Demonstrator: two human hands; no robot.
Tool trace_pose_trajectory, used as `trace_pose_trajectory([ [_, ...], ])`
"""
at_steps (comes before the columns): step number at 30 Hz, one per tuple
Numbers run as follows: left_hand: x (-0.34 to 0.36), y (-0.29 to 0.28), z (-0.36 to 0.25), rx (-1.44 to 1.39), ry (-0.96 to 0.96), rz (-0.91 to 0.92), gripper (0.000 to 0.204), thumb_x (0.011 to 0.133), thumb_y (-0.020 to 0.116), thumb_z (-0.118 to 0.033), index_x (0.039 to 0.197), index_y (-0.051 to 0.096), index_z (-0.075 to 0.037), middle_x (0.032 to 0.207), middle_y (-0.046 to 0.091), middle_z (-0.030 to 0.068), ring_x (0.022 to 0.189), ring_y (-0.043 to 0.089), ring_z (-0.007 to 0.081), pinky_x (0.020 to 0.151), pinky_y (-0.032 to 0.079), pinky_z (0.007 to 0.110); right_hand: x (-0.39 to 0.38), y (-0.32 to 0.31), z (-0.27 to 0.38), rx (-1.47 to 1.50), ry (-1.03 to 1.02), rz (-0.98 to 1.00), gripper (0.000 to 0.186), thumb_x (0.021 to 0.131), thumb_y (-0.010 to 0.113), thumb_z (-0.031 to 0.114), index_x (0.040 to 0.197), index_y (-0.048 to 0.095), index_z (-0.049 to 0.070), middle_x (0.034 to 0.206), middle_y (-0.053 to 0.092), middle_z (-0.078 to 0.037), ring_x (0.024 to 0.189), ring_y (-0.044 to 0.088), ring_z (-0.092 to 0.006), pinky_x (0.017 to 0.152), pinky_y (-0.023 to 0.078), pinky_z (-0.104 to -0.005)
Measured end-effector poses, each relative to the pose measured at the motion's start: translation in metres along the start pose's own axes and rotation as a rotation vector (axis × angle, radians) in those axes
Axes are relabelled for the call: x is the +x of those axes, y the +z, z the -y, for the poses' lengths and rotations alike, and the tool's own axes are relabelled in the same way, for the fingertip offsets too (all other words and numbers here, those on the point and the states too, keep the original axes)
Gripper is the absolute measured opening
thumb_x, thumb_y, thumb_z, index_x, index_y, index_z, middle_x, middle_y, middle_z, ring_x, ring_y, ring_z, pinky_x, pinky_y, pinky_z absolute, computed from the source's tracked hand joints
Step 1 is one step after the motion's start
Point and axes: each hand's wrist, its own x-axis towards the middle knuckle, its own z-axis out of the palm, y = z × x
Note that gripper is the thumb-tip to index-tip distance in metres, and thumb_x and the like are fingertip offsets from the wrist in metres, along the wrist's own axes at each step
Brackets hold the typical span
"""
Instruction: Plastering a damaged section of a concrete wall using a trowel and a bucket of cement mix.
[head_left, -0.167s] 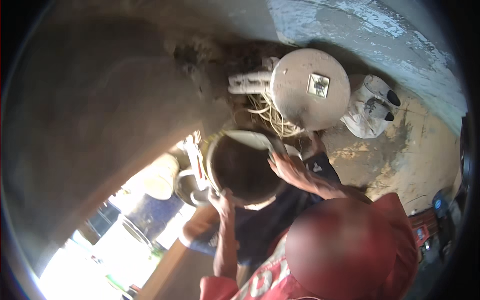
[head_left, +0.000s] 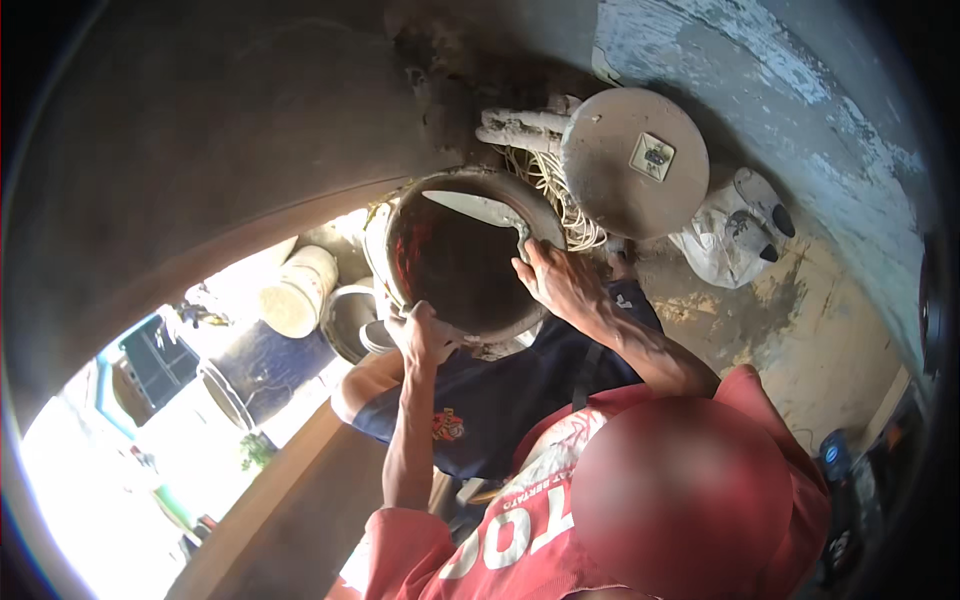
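A large dark round pot point(head_left: 455, 300) with a pale outer side is held over my lap in dark navy shorts, its dark inside showing some red at the left. My left hand point(head_left: 418, 325) is closed on its lower-left rim. My right hand point(head_left: 550, 275), at the pot's right side, is closed on the handle of a wide pointed knife point(head_left: 470, 205), whose blade lies across the upper part of the opening. Beyond the pot lie coiled pale cords point(head_left: 565, 205). My forearms come out of red sleeves; a blurred patch covers part of the red area below.
A round board point(head_left: 610, 150) with a small square piece stands at the back, beside a white sack point(head_left: 720, 250). A peeling wall point(head_left: 800, 90) curves along the right. At the left, a bright opening shows buckets point(head_left: 295, 290), a metal basin point(head_left: 340, 325) and a dark drum point(head_left: 265, 370) past a ledge.
The pot and both my hands sit higher in the picture, slightly left, and the knife blade shows more clearly. The view of the surroundings has shifted as well.
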Motion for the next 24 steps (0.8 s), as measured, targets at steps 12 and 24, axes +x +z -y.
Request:
trace_pose_trajectory([
  [12,-0.022,-0.006,-0.006,0.222,0.500,0.063,0.022,0.058,0.061,-0.011,0.068,0.045,0.000,0.056,0.039,0.0099,0.051,0.039,0.0178,0.052,0.038,0.032,0.000,0.063,0.036,-0.847,-0.407,0.248,0.021,0.084,0.050,0.018,0.082,0.070,0.013,0.072,0.061,-0.008,0.069,0.061,-0.0195,0.055,0.045,-0.0377],
  [24,-0.033,-0.003,0.003,0.295,0.530,-0.001,0.019,0.059,0.061,-0.008,0.072,0.050,0.002,0.057,0.046,0.0158,0.051,0.046,0.0269,0.055,0.043,0.035,-0.010,0.074,0.002,-0.569,-0.419,0.417,0.018,0.080,0.054,0.018,0.068,0.060,0.006,0.066,0.059,-0.010,0.063,0.059,-0.0220,0.058,0.047,-0.0395],
])
